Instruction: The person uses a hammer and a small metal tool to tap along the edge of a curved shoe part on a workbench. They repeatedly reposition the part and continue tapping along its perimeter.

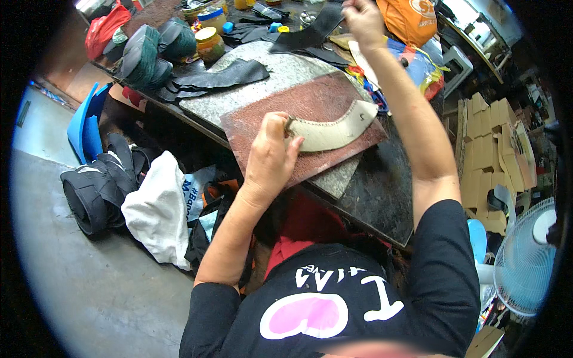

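Cream curved panel (335,132), left hand (271,154) pinching its nine-o'clock end, may swivel if bumped by the curled right hand (364,25), grip unclear.

We're in a workshop here: black cut pieces (230,76) on the worktable (388,194), jars (209,45) up top, cardboard (486,152) stacked right!

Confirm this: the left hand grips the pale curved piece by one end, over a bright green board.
Not quite: the board is reddish-brown, not bright green, as the head view shows. The left hand does grip the pale curved piece by one end over it.
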### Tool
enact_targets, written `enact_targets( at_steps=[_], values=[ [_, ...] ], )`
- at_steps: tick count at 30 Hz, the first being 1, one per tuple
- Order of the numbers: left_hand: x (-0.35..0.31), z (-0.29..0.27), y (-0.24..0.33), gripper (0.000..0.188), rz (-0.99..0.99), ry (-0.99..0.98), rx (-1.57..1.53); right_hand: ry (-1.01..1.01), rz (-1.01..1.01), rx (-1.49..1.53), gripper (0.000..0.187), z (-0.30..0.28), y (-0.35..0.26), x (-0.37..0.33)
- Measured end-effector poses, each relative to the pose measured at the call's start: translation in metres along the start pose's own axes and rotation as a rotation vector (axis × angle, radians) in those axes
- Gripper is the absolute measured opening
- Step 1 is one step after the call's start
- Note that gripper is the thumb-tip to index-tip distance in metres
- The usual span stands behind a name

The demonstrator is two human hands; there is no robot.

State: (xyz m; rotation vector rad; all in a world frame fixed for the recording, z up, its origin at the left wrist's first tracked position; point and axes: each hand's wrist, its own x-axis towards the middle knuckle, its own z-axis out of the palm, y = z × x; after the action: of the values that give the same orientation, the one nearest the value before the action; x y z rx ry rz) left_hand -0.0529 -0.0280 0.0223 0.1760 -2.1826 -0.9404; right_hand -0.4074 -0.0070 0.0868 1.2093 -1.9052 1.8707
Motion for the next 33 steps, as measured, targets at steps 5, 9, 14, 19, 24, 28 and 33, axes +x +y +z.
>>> enact_targets(
  at_steps=[5,9,14,19,24,28,33],
  values=[
    [0.0,0.0,-0.003,0.032,-0.014,-0.018,0.096,0.181,-0.347,-0.179,0.027,-0.08,-0.145,-0.027],
    [0.001,-0.005,-0.005,0.026,-0.027,0.052,0.105,-0.238,-0.246,0.085,0.028,-0.12,-0.252,-0.087],
    [0.004,-0.014,0.002,0.018,-0.07,0.223,-0.232,-0.219,-0.182,0.072,0.028,-0.159,-0.264,-0.147],
    [0.006,-0.027,0.021,0.032,0.088,0.442,-0.404,-0.03,-0.004,-0.137,0.022,-0.194,-0.158,-0.203],
    [-0.005,-0.023,0.052,0.035,0.153,0.488,-0.5,0.079,0.355,-0.372,0.023,-0.215,-0.07,-0.276],
    [-0.017,-0.01,0.073,0.035,0.15,0.429,-0.58,-0.02,0.346,-0.423,0.024,-0.23,-0.062,-0.292],
    [-0.034,0.023,0.089,0.035,0.066,0.346,-0.678,-0.087,-0.114,-0.993,0.042,-0.23,-0.103,-0.297]
  ],
)
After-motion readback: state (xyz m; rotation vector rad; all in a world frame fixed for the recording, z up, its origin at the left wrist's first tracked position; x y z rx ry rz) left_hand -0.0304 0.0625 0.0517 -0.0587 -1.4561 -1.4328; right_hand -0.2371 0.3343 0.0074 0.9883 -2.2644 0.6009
